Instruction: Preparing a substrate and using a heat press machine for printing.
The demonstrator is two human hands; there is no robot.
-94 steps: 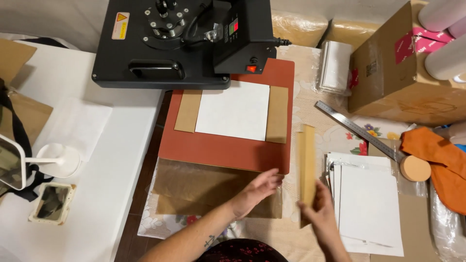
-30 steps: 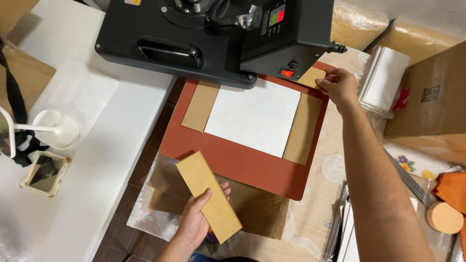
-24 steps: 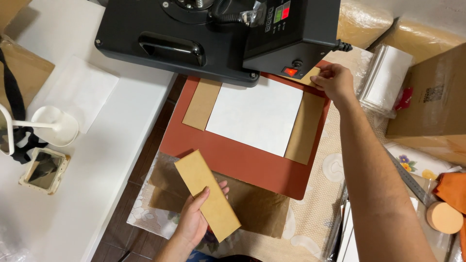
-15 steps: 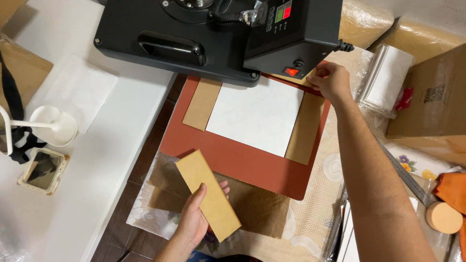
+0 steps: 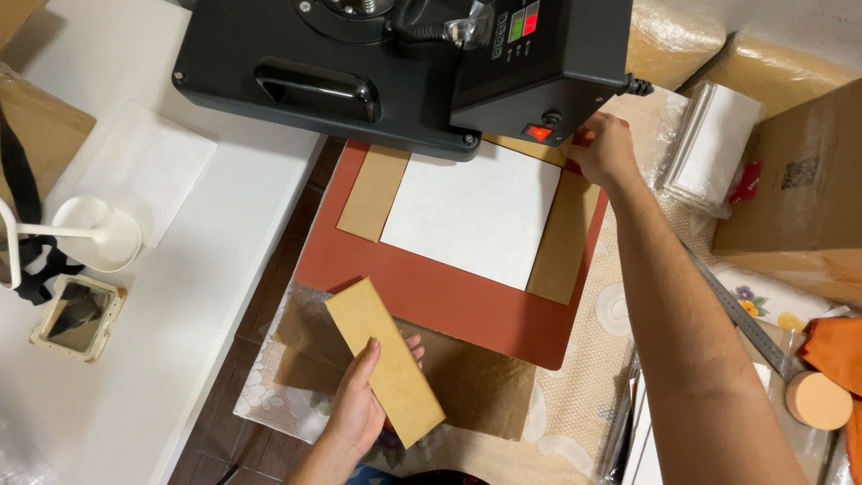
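Observation:
My left hand [image 5: 357, 406] holds a long tan board strip [image 5: 384, 360] tilted above a brown paper sheet [image 5: 467, 382]. My right hand [image 5: 603, 148] reaches to the far right corner of the red-brown press mat [image 5: 431, 292], under the black heat press [image 5: 404, 63], fingers on the tan board [image 5: 564, 238] there. A white sheet [image 5: 471, 211] lies on the tan board on the mat. What the right fingers pinch is partly hidden by the press.
A white table [image 5: 117, 359] at the left carries a white lamp base [image 5: 99, 235], white paper and a small framed mirror [image 5: 76, 316]. At the right are a cardboard box [image 5: 799, 198], a metal ruler [image 5: 741, 310], a clear packet stack [image 5: 714, 148] and an orange cloth [image 5: 835, 346].
My left hand picked up the tan strip and keeps it steady. My right hand went to the mat's far right corner and has edged slightly further under the press.

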